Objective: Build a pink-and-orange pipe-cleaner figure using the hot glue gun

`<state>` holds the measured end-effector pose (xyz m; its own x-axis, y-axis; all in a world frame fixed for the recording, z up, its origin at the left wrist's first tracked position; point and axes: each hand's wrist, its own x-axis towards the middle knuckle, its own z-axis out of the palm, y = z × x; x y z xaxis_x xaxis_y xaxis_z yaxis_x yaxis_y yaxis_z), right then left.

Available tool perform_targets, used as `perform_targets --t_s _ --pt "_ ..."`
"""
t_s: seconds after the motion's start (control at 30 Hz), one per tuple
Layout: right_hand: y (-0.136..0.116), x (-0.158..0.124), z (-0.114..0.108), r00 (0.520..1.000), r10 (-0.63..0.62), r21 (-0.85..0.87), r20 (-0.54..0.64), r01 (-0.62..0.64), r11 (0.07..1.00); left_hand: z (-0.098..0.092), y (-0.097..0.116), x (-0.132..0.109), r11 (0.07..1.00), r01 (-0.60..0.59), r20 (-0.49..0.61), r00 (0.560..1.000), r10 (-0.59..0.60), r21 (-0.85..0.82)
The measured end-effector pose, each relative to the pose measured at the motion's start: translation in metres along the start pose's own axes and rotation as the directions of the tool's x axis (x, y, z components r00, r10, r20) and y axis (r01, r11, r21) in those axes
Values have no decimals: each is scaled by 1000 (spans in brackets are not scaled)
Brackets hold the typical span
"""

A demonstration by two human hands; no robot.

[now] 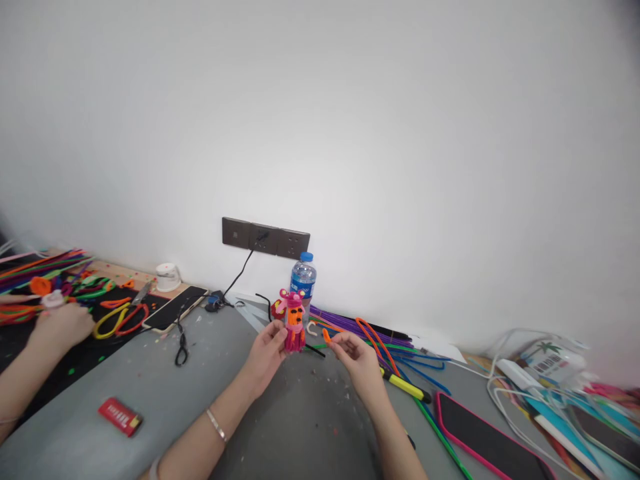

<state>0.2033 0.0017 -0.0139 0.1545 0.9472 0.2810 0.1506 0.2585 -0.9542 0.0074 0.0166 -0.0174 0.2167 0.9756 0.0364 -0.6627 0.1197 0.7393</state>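
Note:
My left hand grips a small figure by its side. The figure looks made of wound pipe cleaners, pink with an orange face, dark marks and round ears. My right hand pinches a short orange pipe cleaner piece between thumb and fingers, a little to the right of the figure and apart from it. Behind the figure stands a water bottle with a blue cap. A small pale hook-shaped piece shows between my hands.
Pipe cleaners lie along the wall, with a yellow-black cutter and a pink-edged phone at right. At left are a red packet, scissors, another phone and a co-worker's hand. A cable hangs from the socket.

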Motion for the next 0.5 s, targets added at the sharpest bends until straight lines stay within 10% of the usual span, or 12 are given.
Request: perform_targets --t_s 0.23,0.5 --pt "-28 -13 3 915 -397 -205 67 402 892 5 -1 -3 998 11 31 999 -13 66" --pt "-34 -17 11 876 -448 -294 179 482 825 8 0 -6 980 41 27 999 -47 197"
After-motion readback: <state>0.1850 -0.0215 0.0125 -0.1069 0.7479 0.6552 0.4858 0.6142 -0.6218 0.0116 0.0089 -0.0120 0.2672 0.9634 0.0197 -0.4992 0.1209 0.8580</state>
